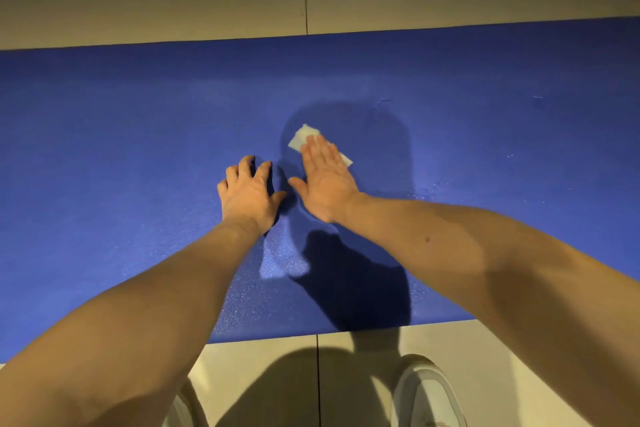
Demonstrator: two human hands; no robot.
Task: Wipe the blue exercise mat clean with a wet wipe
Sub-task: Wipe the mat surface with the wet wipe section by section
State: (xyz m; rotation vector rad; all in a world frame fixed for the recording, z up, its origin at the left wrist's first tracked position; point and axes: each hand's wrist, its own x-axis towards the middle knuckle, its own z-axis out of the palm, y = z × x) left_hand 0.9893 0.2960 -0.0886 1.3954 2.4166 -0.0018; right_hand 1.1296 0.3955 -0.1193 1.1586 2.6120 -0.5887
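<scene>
Task thing: the blue foam exercise mat (121, 149) lies flat across the whole view on the beige tiled floor (156, 10), its near edge just ahead of the person's feet.
Left hand: the left hand (249, 192) is planted on the mat left of centre. Its fingers are spread and arched with the tips on the foam, and it holds nothing.
Why so placed: it probably props the leaning body and pins the mat so that it does not slide.
Wipe: the white folded wet wipe (303, 137) lies on the mat just right of centre. Its far corner and a sliver of its right edge show past the fingers.
Right hand: the right hand (325, 180) is palm down, its fingers straight and close together, pressing the wipe flat rather than pinching it.
Why so held: a flat palm spreads the pressure and covers more of the mat with each stroke.
Progress: wiping looks to be under way near the middle. A glinting patch nearer the body may be damp, but I cannot be sure.
Right of the hands: a few pale specks (538, 97) sit on the foam well apart from the wipe, probably not yet wiped.
In the way: nothing rests on the mat. Only a dark shadow (356, 281) of the arms and head covers the centre and could hide dirt.
Near edge: a white shoe (427, 392) stands on the tiles, off the mat.
</scene>
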